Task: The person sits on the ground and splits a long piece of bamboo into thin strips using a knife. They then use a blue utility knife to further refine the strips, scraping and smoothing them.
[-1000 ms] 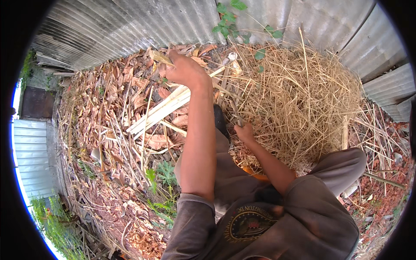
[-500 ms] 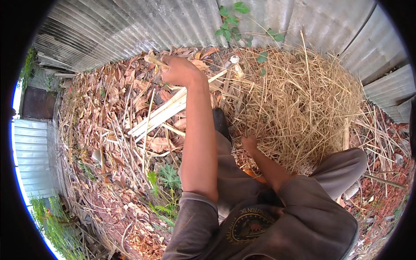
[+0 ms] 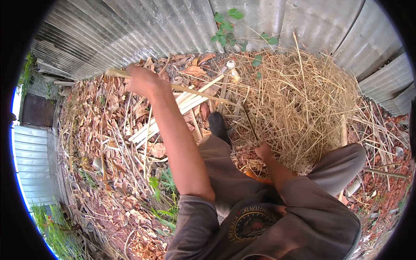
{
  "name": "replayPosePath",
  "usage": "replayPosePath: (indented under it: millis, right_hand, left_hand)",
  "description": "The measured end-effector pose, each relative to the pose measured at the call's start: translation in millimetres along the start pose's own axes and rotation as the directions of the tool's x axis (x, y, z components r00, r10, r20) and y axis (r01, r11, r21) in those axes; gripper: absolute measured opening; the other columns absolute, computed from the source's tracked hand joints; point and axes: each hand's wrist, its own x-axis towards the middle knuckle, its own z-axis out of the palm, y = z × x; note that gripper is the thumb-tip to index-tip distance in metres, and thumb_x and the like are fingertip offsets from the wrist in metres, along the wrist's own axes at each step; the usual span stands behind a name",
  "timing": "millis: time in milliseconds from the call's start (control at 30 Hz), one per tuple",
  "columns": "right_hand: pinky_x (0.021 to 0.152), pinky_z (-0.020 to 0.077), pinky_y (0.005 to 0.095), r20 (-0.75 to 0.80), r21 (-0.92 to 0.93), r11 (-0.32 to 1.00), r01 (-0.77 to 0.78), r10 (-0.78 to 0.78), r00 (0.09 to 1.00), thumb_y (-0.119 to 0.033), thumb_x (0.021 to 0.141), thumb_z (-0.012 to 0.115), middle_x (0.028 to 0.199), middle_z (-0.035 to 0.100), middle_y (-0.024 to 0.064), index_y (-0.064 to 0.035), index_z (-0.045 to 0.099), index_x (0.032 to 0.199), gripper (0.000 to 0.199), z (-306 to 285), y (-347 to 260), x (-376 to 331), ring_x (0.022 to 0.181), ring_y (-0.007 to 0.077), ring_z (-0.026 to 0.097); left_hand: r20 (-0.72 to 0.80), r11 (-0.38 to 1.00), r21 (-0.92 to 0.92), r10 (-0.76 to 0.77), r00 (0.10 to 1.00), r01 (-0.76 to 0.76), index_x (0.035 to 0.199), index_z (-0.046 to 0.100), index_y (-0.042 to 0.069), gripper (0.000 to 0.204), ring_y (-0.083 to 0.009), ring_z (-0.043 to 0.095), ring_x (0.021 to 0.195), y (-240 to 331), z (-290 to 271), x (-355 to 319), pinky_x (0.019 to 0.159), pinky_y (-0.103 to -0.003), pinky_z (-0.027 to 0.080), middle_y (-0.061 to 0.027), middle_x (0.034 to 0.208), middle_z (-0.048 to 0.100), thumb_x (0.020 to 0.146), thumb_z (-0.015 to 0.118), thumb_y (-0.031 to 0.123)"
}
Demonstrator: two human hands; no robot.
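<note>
My left hand [image 3: 145, 82], at the far left of my reach, is closed around a long pale bamboo strip [image 3: 203, 94]. The strip slants rightward and down from the fist. Closer to my body, my right hand [image 3: 263, 151] grips a narrow, dark, knife-like tool [image 3: 251, 123] that points away from me. Its far end meets or crosses the strip's right end; I cannot tell whether they touch. Several split pale strips [image 3: 151, 128] lie on the leaves beneath my left forearm.
A large heap of thin straw-coloured shavings [image 3: 303, 104] fills the right side. Dry brown leaves [image 3: 108, 112] cover the left. Corrugated metal sheets [image 3: 164, 26] wall off the back, where a green-leaved plant [image 3: 225, 28] grows. My dark-shod foot [image 3: 218, 125] is between my hands.
My left hand has moved left, and the strip now stretches out between my hands. My right hand has shifted slightly right and nearer to me; its dark tool shows more plainly.
</note>
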Motion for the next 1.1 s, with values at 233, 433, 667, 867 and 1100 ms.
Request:
replayPosePath:
  millis: [233, 433, 667, 867, 1100]
  right_hand:
    - [0.039, 0.035, 0.0371, 0.281, 0.347, 0.891, -0.292, 0.199, 0.939, -0.015, 0.085, 0.057, 0.058, 0.046, 0.0067, -0.0002, 0.053, 0.083, 0.015, -41, -57, -24, 0.042, 0.0168, 0.039]
    - [0.057, 0.044, 0.0407, 0.202, -0.583, 0.779, 0.233, -0.139, 0.97, -0.024, 0.076, 0.064, 0.068, 0.059, 0.0104, -0.0007, 0.062, 0.079, 0.024, -214, -108, -156, 0.059, 0.0229, 0.056]
    - [0.06, 0.0441, 0.0433, -0.571, -0.436, 0.888, 0.145, -0.398, 0.718, -0.015, 0.072, 0.062, 0.065, 0.057, 0.0198, 0.0036, 0.059, 0.079, 0.02, -372, -17, -386, 0.06, 0.0347, 0.057]
    - [0.057, 0.0406, 0.0461, -0.956, -0.068, 0.997, 0.025, -0.072, 0.285, -0.014, 0.075, 0.058, 0.063, 0.053, 0.0198, 0.0048, 0.051, 0.072, 0.02, -348, 194, -403, 0.055, 0.0332, 0.052]
    - [0.076, 0.052, 0.0508, -0.85, 0.182, 0.803, -0.567, 0.419, 0.32, -0.025, 0.074, 0.067, 0.088, 0.066, 0.027, 0.0044, 0.065, 0.087, 0.032, -176, 383, -390, 0.085, 0.0436, 0.065]
  left_hand:
    - [0.252, 0.947, -0.319, 0.107, 0.962, -0.022, 0.068, 0.034, 0.014, 0.03, -0.0114, 0.026, 0.05, 79, -46, -4, 0.047, -0.029, 0.023, 0.0016, 0.058, 0.028, 0.095, 0.046, 0.021]
    - [0.584, 0.785, -0.546, 0.107, 0.805, 0.292, 0.056, 0.023, 0.019, 0.043, -0.0106, 0.016, 0.044, 81, -79, 11, 0.042, -0.027, 0.017, 0.004, 0.05, 0.017, 0.093, 0.044, 0.018]
    - [0.842, 0.534, -0.535, 0.27, 0.468, 0.655, 0.053, 0.025, 0.02, 0.045, -0.0111, 0.017, 0.045, 74, -96, 17, 0.049, -0.03, 0.021, 0.0036, 0.049, 0.018, 0.096, 0.041, 0.019]
    - [0.91, 0.458, -0.401, 0.301, 0.286, 0.793, 0.055, 0.027, 0.018, 0.045, -0.0113, 0.017, 0.045, 70, -63, -28, 0.05, -0.03, 0.022, 0.0037, 0.05, 0.018, 0.097, 0.04, 0.019]
    - [0.968, 0.462, -0.229, 0.203, 0.15, 0.857, 0.056, 0.027, 0.018, 0.044, -0.0118, 0.017, 0.045, 42, -46, -111, 0.051, -0.03, 0.023, 0.0039, 0.051, 0.018, 0.099, 0.038, 0.022]
